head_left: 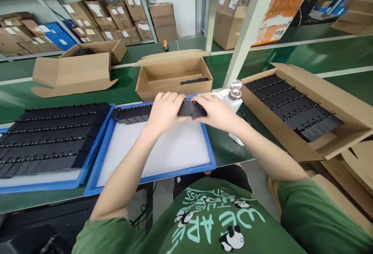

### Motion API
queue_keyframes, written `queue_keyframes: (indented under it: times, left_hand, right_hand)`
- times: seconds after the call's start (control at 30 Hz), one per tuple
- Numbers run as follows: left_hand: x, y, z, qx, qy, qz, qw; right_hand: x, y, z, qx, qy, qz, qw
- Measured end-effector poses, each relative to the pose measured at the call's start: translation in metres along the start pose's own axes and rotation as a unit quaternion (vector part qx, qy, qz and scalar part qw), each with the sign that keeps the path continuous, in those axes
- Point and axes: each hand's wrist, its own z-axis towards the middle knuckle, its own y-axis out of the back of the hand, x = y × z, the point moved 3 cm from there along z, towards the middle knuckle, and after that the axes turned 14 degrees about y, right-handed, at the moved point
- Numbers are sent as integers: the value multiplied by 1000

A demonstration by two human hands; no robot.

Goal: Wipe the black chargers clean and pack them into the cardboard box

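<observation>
Over the back right of a blue-edged tray (175, 149) with a white liner, my left hand (166, 112) and my right hand (214, 111) grip small black pieces (191, 108) side by side. The fingers of each hand are pressed round them. A row of black pieces (132, 115) stands along the tray's back left edge, partly hidden by my left hand. Left of it, another blue-edged tray (83, 173) bears several rows of black pieces (49, 137).
An open cardboard box (171, 85) with a black strip lies behind my hands. A pump bottle (234, 96) stands by my right hand. At the right, an open box (291, 141) holds rows of black pieces. A metal post (247, 25) rises behind the bottle.
</observation>
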Motion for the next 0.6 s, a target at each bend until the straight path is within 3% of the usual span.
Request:
queue_keyframes:
  times: [0.07, 0.13, 0.2, 0.3, 0.37, 0.43, 0.6]
  left_hand:
    - [-37, 6, -29, 20, -24, -10, 999]
    - [-78, -3, -56, 50, -54, -30, 997]
    - [-117, -23, -73, 77, -78, -57, 992]
    - [-155, -66, -81, 113, -80, -88, 986]
    - [-164, -91, -80, 133, -67, -101, 984]
    - [-163, -103, -80, 146, -57, -115, 981]
    - [-136, -88, -92, 133, -35, -206, 969]
  right_hand:
    - [15, 9, -58, 2, -10, 17, 1000]
    - [20, 8, -116, 6, -23, 38, 999]
    - [13, -1, -164, 7, -50, 68, 996]
    - [-8, -27, -205, 20, -99, 64, 993]
    - [-18, -43, -217, 19, -115, 63, 991]
    - [-25, -51, -226, -6, -118, 84, 989]
    - [-53, -40, -243, -120, -141, 221, 958]
